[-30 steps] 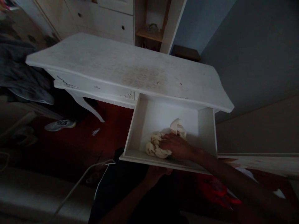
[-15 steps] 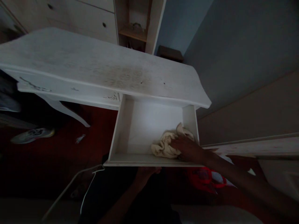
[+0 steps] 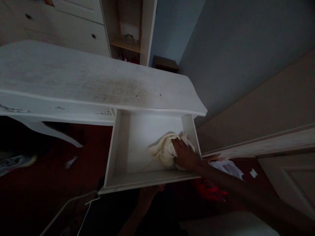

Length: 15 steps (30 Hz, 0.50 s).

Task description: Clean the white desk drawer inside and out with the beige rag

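A white drawer [image 3: 118,147] stands pulled out from under a white table [image 3: 73,78]. Inside it, against the right wall, lies a crumpled cream cloth [image 3: 163,150]. My right hand [image 3: 184,155] is pressed down on the cloth with its fingers closed round it. My left hand [image 3: 147,195] is beneath the drawer's front edge, touching its underside; its fingers are mostly hidden.
A red carpet [image 3: 36,183] covers the floor, with a shoe [image 3: 14,161] at the left and red and white items [image 3: 214,186] at the right. A white wire hanger [image 3: 73,205] lies below the drawer. A grey wall and a pale door [image 3: 283,154] stand to the right.
My right hand has pushed the cloth from the drawer's front toward the right wall and further back. The view has shifted right.
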Tool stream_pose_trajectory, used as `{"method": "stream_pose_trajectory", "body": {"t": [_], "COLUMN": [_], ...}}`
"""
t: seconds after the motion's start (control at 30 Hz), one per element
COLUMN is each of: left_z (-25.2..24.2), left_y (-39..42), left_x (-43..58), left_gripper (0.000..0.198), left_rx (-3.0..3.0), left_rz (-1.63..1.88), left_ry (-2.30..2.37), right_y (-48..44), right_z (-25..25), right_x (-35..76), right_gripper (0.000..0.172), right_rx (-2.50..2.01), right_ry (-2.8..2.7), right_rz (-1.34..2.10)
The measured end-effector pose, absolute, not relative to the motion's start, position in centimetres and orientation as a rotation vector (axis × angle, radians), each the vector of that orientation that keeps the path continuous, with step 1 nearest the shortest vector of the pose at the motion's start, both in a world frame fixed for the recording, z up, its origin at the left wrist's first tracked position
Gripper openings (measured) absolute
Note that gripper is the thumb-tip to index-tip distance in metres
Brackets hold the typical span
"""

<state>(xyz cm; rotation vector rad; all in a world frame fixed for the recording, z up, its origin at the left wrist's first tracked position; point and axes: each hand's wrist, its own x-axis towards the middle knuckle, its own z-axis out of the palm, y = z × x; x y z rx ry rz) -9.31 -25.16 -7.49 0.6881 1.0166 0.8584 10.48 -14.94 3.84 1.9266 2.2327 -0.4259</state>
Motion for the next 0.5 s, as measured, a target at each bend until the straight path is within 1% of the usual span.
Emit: {"method": "stream_pose_trajectory", "body": {"t": [0.2,0.37,0.5], "left_z": [-7.6,-6.6,-6.6], "left_y": [-25.3,-25.2,-25.2], "left_x": [-9.1,-9.2,-9.1], "left_gripper": [0.044,0.046,0.050], "left_rx": [0.690,0.731,0.689], "left_rz": [0.884,0.905,0.907], "left_ry": [1.023,1.015,1.014], "right_y": [-12.0,-8.3,-5.4], "right_z": [2.4,2.4,2.8], "right_x": [11.8,12.0,12.4], "right_gripper": [0.075,0.071,0.069], "right_rx": [2.161,2.161,2.068], "right_ry": [2.362,2.424,2.511], "right_rz": [-0.348,-0.206,-0.134]}}
